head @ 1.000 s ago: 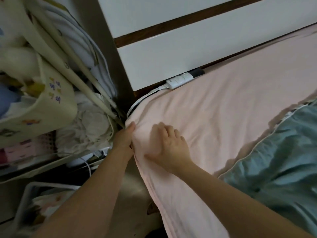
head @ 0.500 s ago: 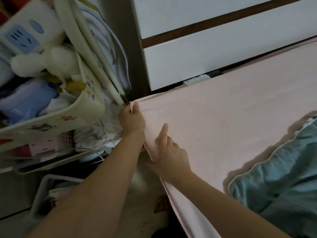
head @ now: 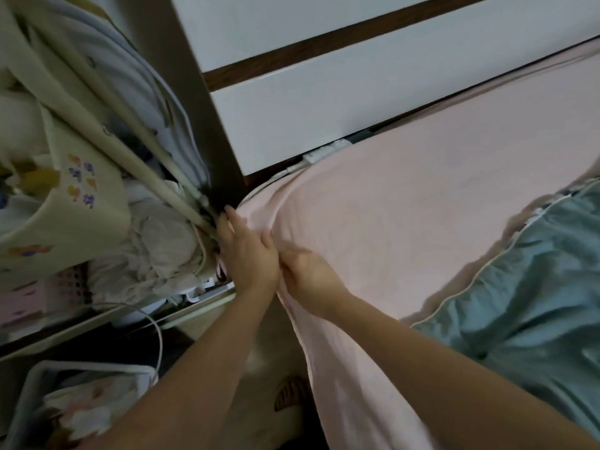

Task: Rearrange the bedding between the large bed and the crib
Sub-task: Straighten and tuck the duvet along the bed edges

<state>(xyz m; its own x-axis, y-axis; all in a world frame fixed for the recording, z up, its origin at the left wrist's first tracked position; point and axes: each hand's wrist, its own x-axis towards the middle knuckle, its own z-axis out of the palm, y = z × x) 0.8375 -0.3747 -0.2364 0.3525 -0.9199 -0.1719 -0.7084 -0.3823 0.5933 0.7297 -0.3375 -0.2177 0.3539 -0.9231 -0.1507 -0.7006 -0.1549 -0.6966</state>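
Observation:
A pink sheet (head: 422, 203) covers the large bed, and its corner curves over the mattress corner by the headboard. My left hand (head: 246, 254) lies with straight fingers along the side of that corner, thumb on top of the sheet, pressing the cloth down. Touching it, my right hand (head: 308, 277) has curled fingers that pinch a fold of the sheet at the mattress edge. A teal quilt (head: 526, 313) with white piping lies bunched on the bed to the right. The crib (head: 81, 196), with cream printed fabric and a pale frame, stands close on the left.
A white headboard (head: 341, 102) with a dark strip backs the bed; a white power strip (head: 324, 154) sits in the gap. Crumpled white cloth (head: 156, 251) fills the crib's lower shelf. A white cable (head: 156, 332) and a basket (head: 74, 404) are on the floor.
The sheet corner, held up and taut half a second ago, now wraps down over the mattress corner. My hands have come together at the corner, and the view has tilted back toward the bed.

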